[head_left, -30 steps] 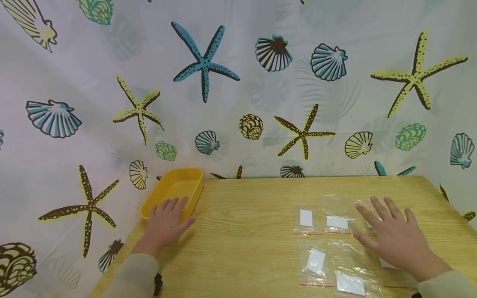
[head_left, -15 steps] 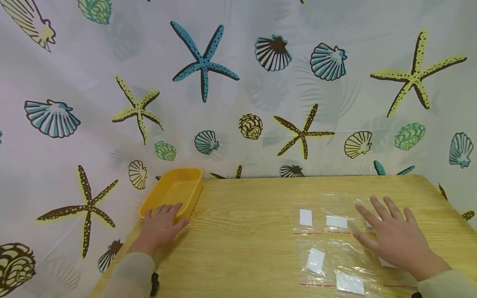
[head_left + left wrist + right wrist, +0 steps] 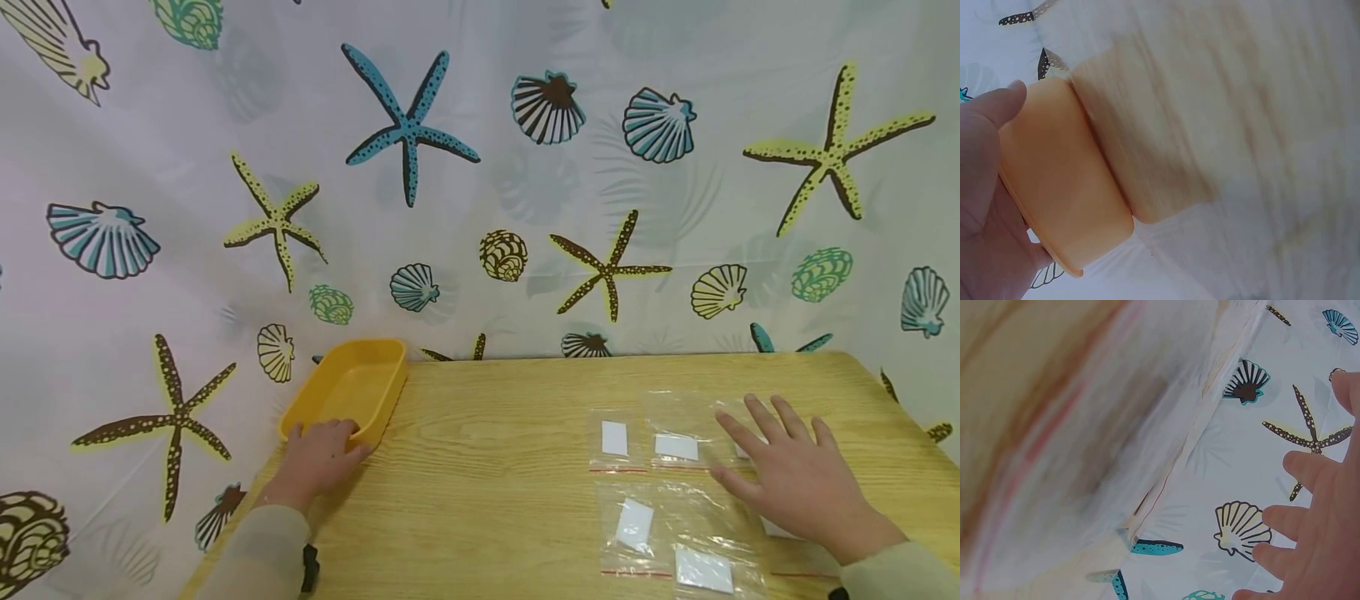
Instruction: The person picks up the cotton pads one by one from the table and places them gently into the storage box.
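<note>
A yellow plastic tray (image 3: 390,392) stands at the far left of the table. My left hand (image 3: 318,458) grips its near rim; in the left wrist view the thumb (image 3: 1007,103) presses the outer wall while the fingers go over the edge. On the right, my right hand (image 3: 798,479) is spread flat, fingers straight, over some clear zip bags. Several of these bags lie in rows, each with a white card inside, such as the card (image 3: 614,437), the card (image 3: 677,447), the card (image 3: 634,523) and the card (image 3: 703,570). My right hand partly covers the rightmost bags.
The wood-grain table (image 3: 487,483) reaches back to a hanging curtain (image 3: 465,192) printed with starfish and shells. This curtain also runs close along the table's left and right sides.
My left hand has drawn back from above the tray to its near rim, and its fingers have curled over it. The right hand and the bags stay in place.
</note>
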`<state>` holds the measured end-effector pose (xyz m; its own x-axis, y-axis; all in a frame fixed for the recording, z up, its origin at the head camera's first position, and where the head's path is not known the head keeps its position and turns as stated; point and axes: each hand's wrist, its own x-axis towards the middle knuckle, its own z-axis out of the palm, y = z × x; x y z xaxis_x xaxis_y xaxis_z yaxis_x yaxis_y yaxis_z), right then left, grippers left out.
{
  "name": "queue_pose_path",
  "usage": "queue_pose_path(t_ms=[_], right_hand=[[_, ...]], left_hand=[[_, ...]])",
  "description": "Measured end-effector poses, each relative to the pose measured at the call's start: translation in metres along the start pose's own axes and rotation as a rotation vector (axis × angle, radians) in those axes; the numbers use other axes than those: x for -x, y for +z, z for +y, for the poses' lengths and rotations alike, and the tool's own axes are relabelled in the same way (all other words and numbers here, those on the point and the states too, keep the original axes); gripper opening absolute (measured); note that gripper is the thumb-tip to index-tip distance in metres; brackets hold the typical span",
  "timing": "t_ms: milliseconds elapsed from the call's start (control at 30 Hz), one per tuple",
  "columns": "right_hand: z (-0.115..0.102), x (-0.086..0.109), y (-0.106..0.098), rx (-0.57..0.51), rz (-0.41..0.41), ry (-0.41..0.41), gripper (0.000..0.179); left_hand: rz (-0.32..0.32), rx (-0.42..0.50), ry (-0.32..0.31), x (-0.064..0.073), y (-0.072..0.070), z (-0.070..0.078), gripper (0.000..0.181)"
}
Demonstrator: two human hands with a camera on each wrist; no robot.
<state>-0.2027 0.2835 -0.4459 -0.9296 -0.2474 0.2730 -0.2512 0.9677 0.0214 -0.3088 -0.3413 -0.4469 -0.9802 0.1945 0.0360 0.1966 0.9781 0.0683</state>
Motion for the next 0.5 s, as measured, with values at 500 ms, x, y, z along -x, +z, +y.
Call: queue_pose_path(t_ms=[500], right_hand=[[-0.0017, -0.0003, -0.0005, -0.014, -0.035, 0.009, 0.080]], left_hand=[[-0.006, -0.029, 0.103, -0.0020, -0.0046, -0.0021, 0.019]])
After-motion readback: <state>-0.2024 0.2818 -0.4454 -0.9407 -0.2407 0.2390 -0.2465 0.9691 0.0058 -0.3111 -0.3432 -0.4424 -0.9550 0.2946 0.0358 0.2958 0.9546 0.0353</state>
